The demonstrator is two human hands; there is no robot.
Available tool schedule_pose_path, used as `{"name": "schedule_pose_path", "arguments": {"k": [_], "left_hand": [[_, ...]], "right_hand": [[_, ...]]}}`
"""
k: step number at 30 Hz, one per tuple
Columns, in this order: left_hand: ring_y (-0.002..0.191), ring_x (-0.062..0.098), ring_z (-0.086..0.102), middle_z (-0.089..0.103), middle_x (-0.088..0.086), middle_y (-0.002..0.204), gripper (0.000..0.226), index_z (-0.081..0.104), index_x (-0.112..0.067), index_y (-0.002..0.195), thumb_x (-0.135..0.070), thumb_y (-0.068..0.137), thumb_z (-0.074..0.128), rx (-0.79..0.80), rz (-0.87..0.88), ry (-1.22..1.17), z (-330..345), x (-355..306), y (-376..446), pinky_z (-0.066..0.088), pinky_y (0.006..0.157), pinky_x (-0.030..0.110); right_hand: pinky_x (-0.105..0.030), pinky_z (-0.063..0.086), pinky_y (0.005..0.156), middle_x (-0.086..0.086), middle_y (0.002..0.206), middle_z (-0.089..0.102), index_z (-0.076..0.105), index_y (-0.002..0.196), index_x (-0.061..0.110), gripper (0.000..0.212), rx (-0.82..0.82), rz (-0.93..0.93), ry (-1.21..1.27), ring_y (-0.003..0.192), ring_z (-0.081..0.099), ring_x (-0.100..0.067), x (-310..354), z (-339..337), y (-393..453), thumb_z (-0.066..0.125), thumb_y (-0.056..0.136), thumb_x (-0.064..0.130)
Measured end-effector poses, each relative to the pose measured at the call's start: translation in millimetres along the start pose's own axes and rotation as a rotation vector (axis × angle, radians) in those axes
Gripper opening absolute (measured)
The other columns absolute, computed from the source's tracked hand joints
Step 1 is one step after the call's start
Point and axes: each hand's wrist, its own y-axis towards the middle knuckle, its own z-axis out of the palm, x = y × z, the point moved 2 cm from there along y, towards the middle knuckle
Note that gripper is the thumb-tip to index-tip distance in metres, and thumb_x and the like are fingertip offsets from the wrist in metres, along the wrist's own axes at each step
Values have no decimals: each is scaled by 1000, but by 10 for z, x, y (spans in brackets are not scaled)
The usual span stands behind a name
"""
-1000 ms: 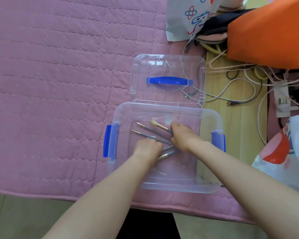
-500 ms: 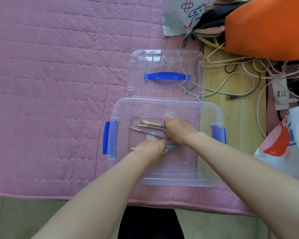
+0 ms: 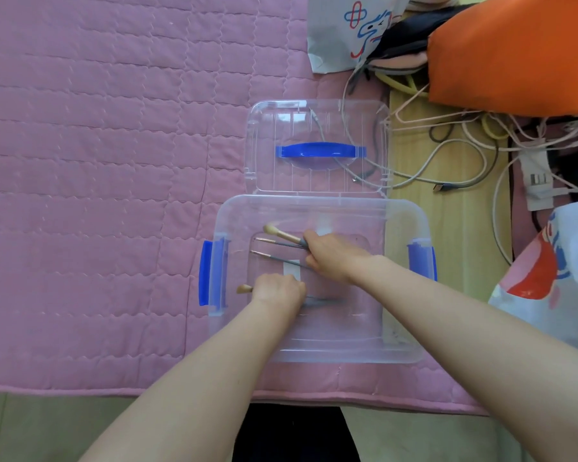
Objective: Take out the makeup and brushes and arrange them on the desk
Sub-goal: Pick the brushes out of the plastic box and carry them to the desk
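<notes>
A clear plastic box (image 3: 317, 356) with blue side latches stands open on the pink quilted cover. Both my hands are inside it. My right hand (image 3: 334, 258) grips three makeup brushes fanned out to the left: a fluffy beige-tipped brush (image 3: 279, 232), a thin brush (image 3: 274, 242) below it and another thin brush (image 3: 274, 258) lower still. My left hand (image 3: 277, 291) holds a single brush whose tan tip (image 3: 244, 288) sticks out to the left and whose grey handle (image 3: 324, 301) shows on the right.
The box's clear lid (image 3: 264, 128) with a blue handle (image 3: 321, 150) lies just behind the box. White cables (image 3: 447, 161) sprawl over the wooden surface at right. An orange bag (image 3: 514, 51) and a printed plastic bag (image 3: 554, 261) crowd the right side. Pink quilt (image 3: 97, 161) stretches left.
My right hand has gathered the brushes and swung their tips to point left. My left hand has closed round one brush and shifted it left, away from the others.
</notes>
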Motion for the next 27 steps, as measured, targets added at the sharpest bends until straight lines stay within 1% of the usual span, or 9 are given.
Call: {"name": "schedule_pose_path", "arguments": {"k": [3, 7, 9, 11, 14, 17, 19, 24, 27], "left_hand": [[116, 30, 56, 56, 7, 128, 36, 54, -13, 125, -3, 92, 45, -31, 23, 10, 3, -55, 17, 39, 81, 33], [116, 30, 56, 57, 8, 129, 37, 54, -10, 126, -1, 92, 42, -53, 38, 15, 12, -70, 53, 43, 88, 37], [118, 30, 55, 56, 8, 130, 38, 53, -10, 127, -1, 93, 41, -34, 40, 12, 19, -65, 59, 43, 89, 37], [118, 31, 55, 55, 9, 130, 38, 52, -9, 127, 1, 92, 40, -1, 45, 25, 12, -55, 44, 41, 82, 36], [115, 32, 56, 56, 9, 127, 38, 51, -8, 125, 2, 91, 40, 36, 24, 30, -19, -6, -5, 36, 73, 34], [112, 32, 57, 56, 9, 125, 38, 52, -10, 123, 3, 89, 41, 61, 1, -3, -71, 53, -72, 37, 72, 35], [110, 31, 58, 56, 10, 122, 36, 52, -9, 121, 3, 89, 41, 59, -6, -32, -100, 72, -132, 37, 70, 35], [102, 30, 60, 58, 10, 114, 27, 52, -12, 115, -5, 91, 44, 36, -32, -90, -141, 73, -252, 38, 69, 33], [99, 30, 60, 59, 9, 111, 24, 54, -14, 111, -9, 90, 45, 9, -65, -126, -176, 69, -318, 38, 67, 32]], "right_hand": [[-35, 31, 59, -16, 92, 56, 37, 105, 13, 16, -58, -46, -34, 79, 51, -35, 70, 65, 57, 43, 94, 24], [-35, 35, 61, -15, 100, 66, 39, 115, 12, 38, -162, -162, -304, 90, 61, -37, 98, 151, 107, 52, 92, 40], [-34, 34, 59, -15, 97, 66, 41, 114, 13, 36, -191, -179, -348, 87, 62, -36, 99, 173, 120, 53, 92, 38], [-34, 31, 56, -13, 86, 63, 43, 114, 15, 29, -199, -184, -330, 79, 59, -35, 82, 178, 111, 51, 94, 35], [-32, 26, 51, -7, 69, 46, 45, 111, 16, 17, -177, -149, -288, 70, 49, -33, 28, 179, 94, 43, 97, 25], [-36, 40, 63, -15, 98, 62, 47, 114, 12, 20, -143, -75, -341, 88, 59, -34, -18, 164, 88, 41, 95, 13], [-38, 47, 74, -15, 112, 64, 50, 116, 7, 24, -162, -36, -399, 100, 63, -34, -57, 161, 61, 40, 94, 8], [-38, 46, 81, -14, 114, 65, 47, 117, 5, 27, -167, 45, -426, 102, 64, -34, -189, 142, -51, 43, 92, 13], [-36, 40, 76, -16, 114, 64, 47, 114, 7, 30, -131, 59, -296, 102, 62, -35, -177, 95, -159, 44, 89, 24]]}}
